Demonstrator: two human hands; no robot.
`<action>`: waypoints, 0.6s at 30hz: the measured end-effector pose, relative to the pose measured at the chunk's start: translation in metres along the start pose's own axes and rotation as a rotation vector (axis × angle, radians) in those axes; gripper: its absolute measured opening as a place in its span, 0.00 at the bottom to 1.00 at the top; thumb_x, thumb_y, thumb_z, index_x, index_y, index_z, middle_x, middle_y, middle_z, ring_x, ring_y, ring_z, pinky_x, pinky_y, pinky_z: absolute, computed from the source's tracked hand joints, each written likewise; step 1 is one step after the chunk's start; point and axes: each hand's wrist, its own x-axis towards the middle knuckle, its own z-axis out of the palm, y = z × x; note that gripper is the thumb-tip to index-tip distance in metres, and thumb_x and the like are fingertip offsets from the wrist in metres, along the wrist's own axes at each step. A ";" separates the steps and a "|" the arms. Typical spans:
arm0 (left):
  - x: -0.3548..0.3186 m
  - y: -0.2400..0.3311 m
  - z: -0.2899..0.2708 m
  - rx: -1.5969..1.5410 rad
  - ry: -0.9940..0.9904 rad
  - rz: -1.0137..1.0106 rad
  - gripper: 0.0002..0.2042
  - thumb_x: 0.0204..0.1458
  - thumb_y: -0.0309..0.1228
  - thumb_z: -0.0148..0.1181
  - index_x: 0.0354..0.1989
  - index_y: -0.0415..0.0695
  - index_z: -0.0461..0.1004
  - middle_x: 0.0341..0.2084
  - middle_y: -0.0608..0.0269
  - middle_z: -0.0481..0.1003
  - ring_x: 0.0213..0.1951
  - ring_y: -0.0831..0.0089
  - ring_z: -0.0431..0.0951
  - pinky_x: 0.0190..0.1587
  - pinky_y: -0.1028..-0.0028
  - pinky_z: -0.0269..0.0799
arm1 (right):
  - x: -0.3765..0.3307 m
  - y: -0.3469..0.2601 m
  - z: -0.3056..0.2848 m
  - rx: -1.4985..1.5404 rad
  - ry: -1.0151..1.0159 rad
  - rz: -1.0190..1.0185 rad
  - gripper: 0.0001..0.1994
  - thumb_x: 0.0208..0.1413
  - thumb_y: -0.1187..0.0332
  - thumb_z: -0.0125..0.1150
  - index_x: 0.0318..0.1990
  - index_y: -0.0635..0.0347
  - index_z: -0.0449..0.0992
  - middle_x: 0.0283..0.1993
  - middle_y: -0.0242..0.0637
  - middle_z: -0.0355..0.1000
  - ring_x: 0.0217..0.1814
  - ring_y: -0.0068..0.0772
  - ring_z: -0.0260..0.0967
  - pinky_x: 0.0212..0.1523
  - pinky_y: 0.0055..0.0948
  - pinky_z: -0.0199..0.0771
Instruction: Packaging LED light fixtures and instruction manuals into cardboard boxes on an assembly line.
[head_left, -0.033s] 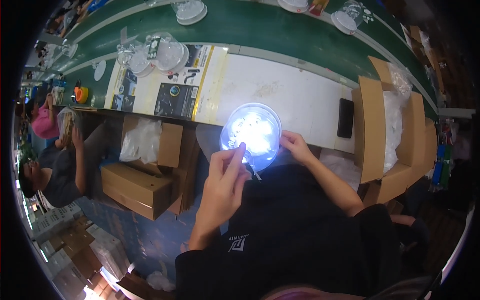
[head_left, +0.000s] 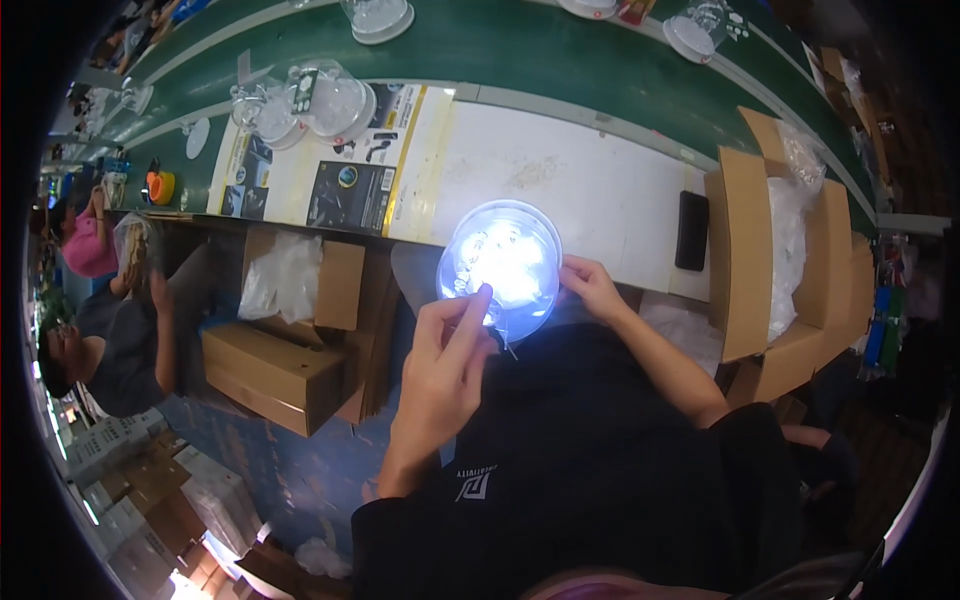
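A round clear plastic lamp (head_left: 518, 255) glows bright white in front of my chest, at the near edge of the worktable. My left hand (head_left: 440, 370) is closed at its lower left, the index finger lying over the lit face and the other fingers curled. A thin pale strap or cord hangs beside those fingertips; whether they grip it is hard to see. On the right, my right hand (head_left: 592, 290) pinches the lamp's rim between thumb and fingers. Glare washes out the lamp's middle.
Several similar clear lamps (head_left: 340, 105) stand at the back left. A black phone (head_left: 691, 232) lies on the white tabletop (head_left: 600, 190). An open carton (head_left: 742, 255) with plastic bags stands right; more cartons (head_left: 275, 375) are at left, near a seated person (head_left: 130, 350). Behind runs a green belt (head_left: 530, 60).
The lamp and both my hands keep almost the same place. The hand of the seated person at left has moved slightly, and the whole view has shifted a little.
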 end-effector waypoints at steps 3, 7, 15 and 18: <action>0.000 -0.006 -0.006 0.048 0.077 0.017 0.23 0.49 0.11 0.63 0.56 0.39 0.76 0.43 0.52 0.72 0.38 0.62 0.78 0.40 0.71 0.76 | 0.003 -0.009 0.004 0.048 0.032 -0.022 0.13 0.68 0.69 0.53 0.52 0.67 0.77 0.40 0.38 0.77 0.40 0.29 0.77 0.36 0.26 0.80; -0.006 -0.024 -0.011 0.104 0.224 0.003 0.22 0.43 0.14 0.70 0.50 0.39 0.80 0.40 0.56 0.76 0.38 0.66 0.79 0.37 0.73 0.76 | 0.003 -0.012 0.006 0.070 0.057 -0.057 0.12 0.68 0.69 0.53 0.50 0.68 0.78 0.39 0.37 0.77 0.39 0.28 0.77 0.36 0.25 0.79; 0.009 -0.033 -0.004 0.089 0.291 -0.030 0.20 0.39 0.17 0.74 0.45 0.39 0.81 0.35 0.61 0.76 0.30 0.74 0.71 0.31 0.77 0.66 | -0.006 -0.012 -0.001 -0.023 0.147 -0.094 0.13 0.68 0.66 0.54 0.46 0.66 0.81 0.37 0.32 0.77 0.34 0.24 0.73 0.35 0.23 0.75; 0.014 -0.035 -0.001 0.082 0.291 -0.057 0.19 0.39 0.17 0.74 0.43 0.38 0.81 0.34 0.61 0.76 0.30 0.74 0.71 0.31 0.77 0.67 | -0.005 -0.009 0.000 -0.017 0.168 -0.060 0.14 0.69 0.65 0.54 0.46 0.66 0.81 0.37 0.31 0.77 0.33 0.23 0.73 0.35 0.23 0.75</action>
